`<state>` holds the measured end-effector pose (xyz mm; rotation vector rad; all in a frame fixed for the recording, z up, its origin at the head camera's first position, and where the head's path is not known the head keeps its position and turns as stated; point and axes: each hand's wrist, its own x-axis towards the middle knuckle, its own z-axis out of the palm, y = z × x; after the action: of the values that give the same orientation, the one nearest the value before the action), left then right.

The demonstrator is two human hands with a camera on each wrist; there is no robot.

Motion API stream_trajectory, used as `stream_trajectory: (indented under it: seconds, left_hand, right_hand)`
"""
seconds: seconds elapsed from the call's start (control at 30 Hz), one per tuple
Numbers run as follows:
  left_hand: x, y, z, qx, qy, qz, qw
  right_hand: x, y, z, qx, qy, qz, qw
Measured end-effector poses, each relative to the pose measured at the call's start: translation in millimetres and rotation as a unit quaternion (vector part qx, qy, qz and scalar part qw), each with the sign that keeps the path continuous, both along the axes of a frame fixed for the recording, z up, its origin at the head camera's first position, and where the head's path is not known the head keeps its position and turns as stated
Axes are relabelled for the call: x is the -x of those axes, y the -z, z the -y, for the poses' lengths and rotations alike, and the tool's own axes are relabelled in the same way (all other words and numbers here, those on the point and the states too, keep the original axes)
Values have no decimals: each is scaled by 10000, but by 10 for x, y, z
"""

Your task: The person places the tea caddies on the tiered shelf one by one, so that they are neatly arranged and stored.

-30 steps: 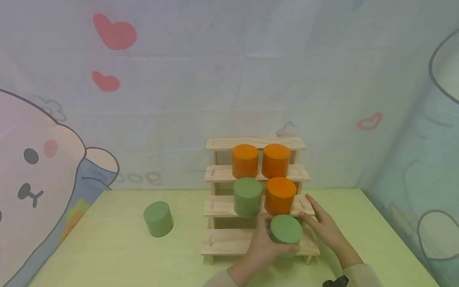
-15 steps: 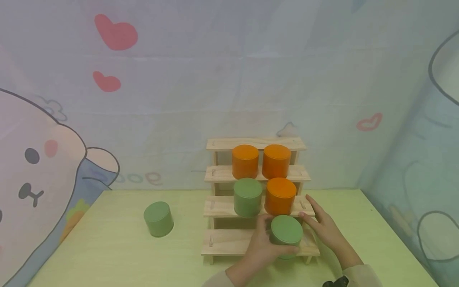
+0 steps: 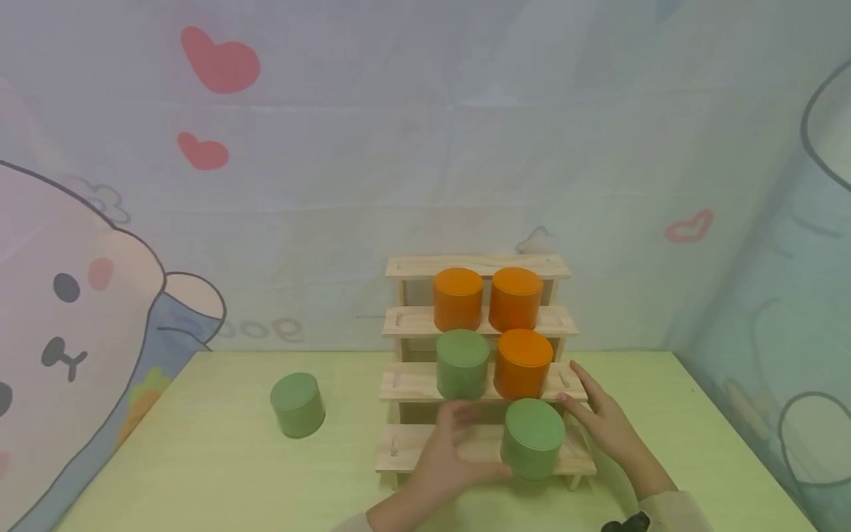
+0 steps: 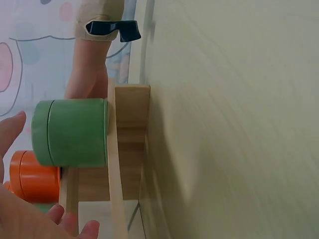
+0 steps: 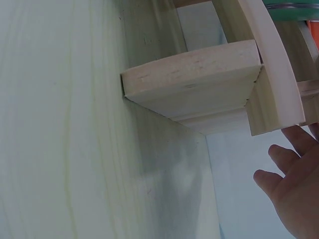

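A green lidded canister stands upright on the lowest shelf of a stepped wooden rack. My left hand is just left of it, fingers spread and holding nothing, the thumb tip near the canister's side. In the left wrist view the same green canister shows its lid seam, with the fingers apart from it. At the rack's right end, my right hand rests against the second shelf from below, fingers extended. The right wrist view has these fingertips right at a shelf's end.
Above stand another green canister and an orange canister on the second shelf. Two orange canisters fill part of the third shelf. A lone green canister is on the table at left. A printed cloth hangs behind.
My left hand has let go of the green canister on the lowest shelf and moved left, its fingers spreading. The canister stays there. My right hand keeps its place at the rack.
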<state>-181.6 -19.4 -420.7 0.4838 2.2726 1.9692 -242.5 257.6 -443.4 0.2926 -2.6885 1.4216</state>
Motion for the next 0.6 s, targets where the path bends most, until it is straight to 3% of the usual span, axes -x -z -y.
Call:
stream_trajectory:
  seconds: [0.27, 0.6]
  left_hand:
    - [-35, -78, 413, 445, -284, -167, 9985]
    - [7, -182, 929, 824, -1340, -579, 9859]
  right_hand:
    - [-7, -17, 1, -11, 2, 45, 10000]
    - [15, 3, 0, 11, 3, 32, 10000]
